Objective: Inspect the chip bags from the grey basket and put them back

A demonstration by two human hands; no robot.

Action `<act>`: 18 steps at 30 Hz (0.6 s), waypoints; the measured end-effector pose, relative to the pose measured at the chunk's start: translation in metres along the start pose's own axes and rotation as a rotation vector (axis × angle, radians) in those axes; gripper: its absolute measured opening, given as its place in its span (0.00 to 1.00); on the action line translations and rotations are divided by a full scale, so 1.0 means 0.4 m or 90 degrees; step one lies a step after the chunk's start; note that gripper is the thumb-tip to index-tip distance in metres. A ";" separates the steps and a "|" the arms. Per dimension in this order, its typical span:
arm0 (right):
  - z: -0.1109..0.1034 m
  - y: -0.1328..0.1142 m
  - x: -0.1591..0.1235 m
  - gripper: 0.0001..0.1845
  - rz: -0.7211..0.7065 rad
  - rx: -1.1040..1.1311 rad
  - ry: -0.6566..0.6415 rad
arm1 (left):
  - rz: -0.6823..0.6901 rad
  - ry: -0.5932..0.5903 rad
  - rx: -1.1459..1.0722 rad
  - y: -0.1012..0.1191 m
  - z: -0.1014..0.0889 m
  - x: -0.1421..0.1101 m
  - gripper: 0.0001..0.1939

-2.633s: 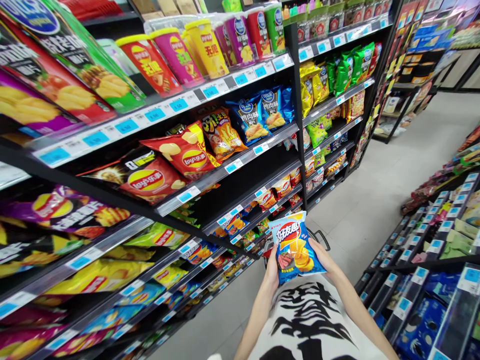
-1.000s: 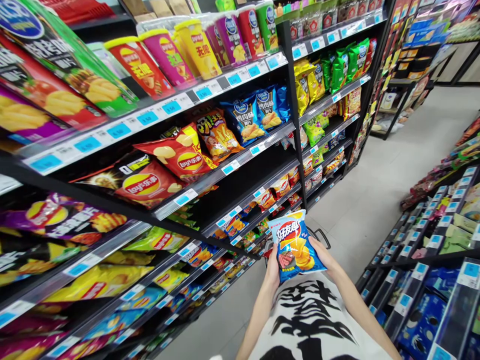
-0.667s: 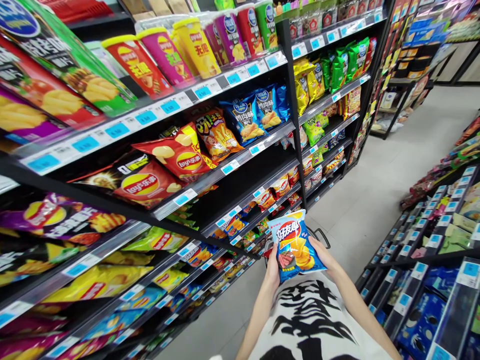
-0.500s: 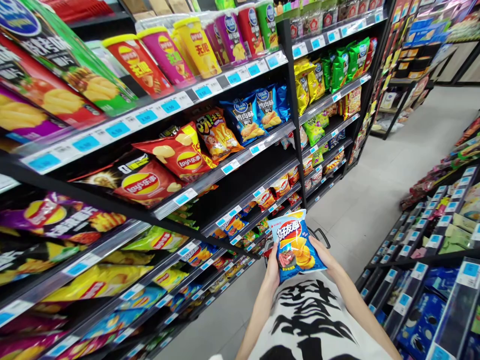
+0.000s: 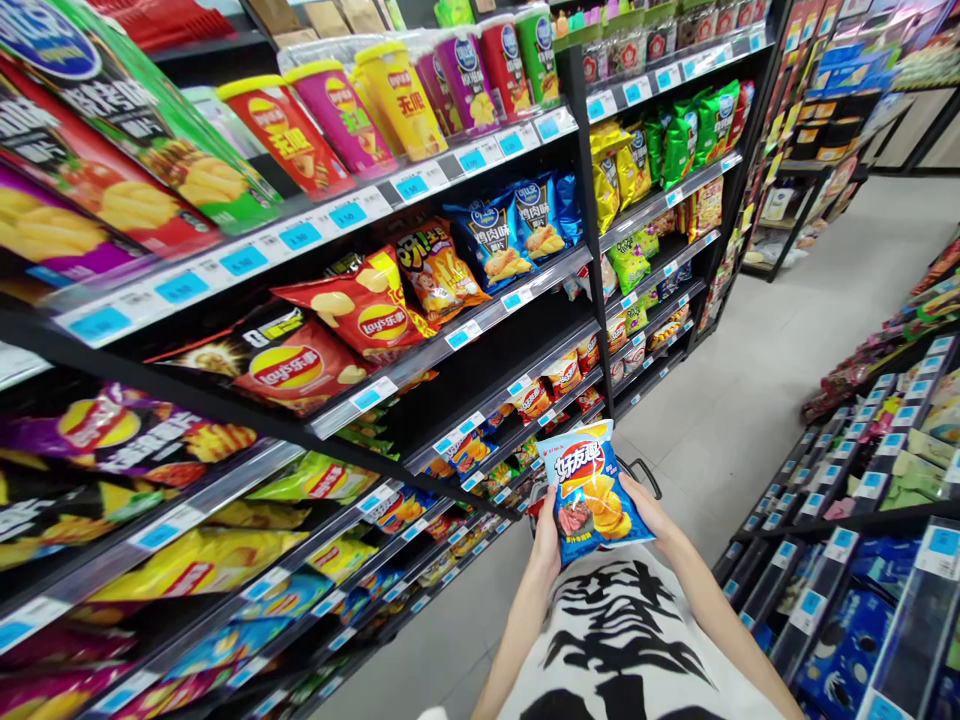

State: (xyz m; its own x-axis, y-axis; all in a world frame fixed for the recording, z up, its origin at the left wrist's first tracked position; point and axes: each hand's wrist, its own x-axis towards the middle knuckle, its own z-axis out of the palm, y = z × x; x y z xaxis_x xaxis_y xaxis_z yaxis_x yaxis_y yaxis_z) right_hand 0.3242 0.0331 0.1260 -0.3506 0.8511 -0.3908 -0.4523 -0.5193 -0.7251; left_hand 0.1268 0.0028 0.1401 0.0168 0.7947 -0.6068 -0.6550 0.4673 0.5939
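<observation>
A blue and white bag of chips (image 5: pixel 592 495) is held upright in front of my body, its printed front facing up at me. My left hand (image 5: pixel 547 530) grips its left edge, and my right hand (image 5: pixel 646 508) grips the right edge. The fingers of both hands are mostly hidden behind the bag. Just beyond the bag, the dark handle of a basket or cart (image 5: pixel 646 477) shows in part; the rest of it is covered by the bag.
Tall snack shelves (image 5: pixel 480 325) run along my left, with chip bags, price labels and canisters (image 5: pixel 405 100). A lower slanted rack (image 5: pixel 840 560) with packaged goods stands on the right. Between them lies a grey tiled aisle floor (image 5: pixel 720 370), leading to a display stand (image 5: pixel 810 160).
The view has shifted very slightly, so the upper shelves sit a little lower and farther right. Both hands keep the same hold on the bag of chips.
</observation>
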 end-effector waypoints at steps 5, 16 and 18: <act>-0.003 0.009 0.007 0.30 0.003 0.009 0.004 | -0.011 0.032 0.002 0.006 0.014 -0.014 0.31; -0.007 0.021 0.013 0.28 0.011 0.022 0.003 | -0.028 -0.001 -0.010 0.011 0.015 -0.019 0.33; -0.005 0.018 0.011 0.27 0.009 0.024 0.007 | -0.014 0.000 -0.021 0.010 0.016 -0.017 0.32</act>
State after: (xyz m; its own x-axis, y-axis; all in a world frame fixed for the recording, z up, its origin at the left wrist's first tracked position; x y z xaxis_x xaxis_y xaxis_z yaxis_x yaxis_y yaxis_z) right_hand 0.3212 0.0333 0.1179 -0.3484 0.8439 -0.4079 -0.4773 -0.5342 -0.6977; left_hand 0.1287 0.0018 0.1498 0.0316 0.7850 -0.6187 -0.6792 0.4709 0.5629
